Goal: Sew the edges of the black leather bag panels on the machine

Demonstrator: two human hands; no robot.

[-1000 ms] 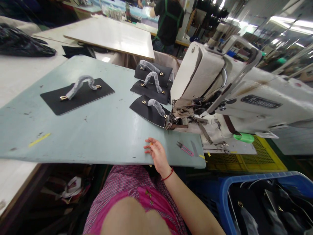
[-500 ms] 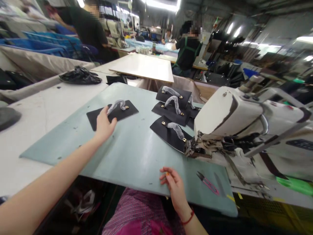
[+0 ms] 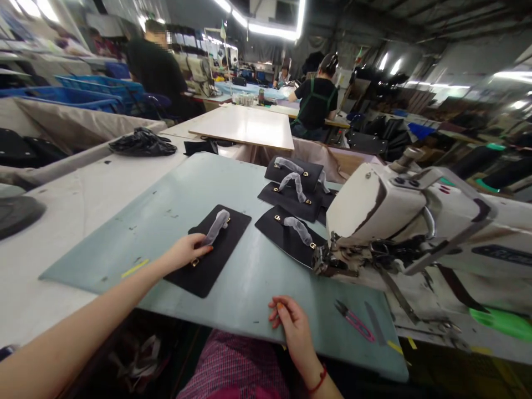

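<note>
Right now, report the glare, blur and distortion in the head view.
Head view, top: ceiling lamps burn out to white; head view, behind the table: a white board shines; head view, right: the sewing machine looks stretched, its lettering smeared; head view, middle: the left hand reads fairly clearly.

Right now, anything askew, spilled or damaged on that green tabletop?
No spill or breakage visible. Mildly odd: black panels by the sewing machine lie at uneven angles, and the pale green tabletop carries dark marks. The handled panel at the left hand looks undamaged where visible.
</note>
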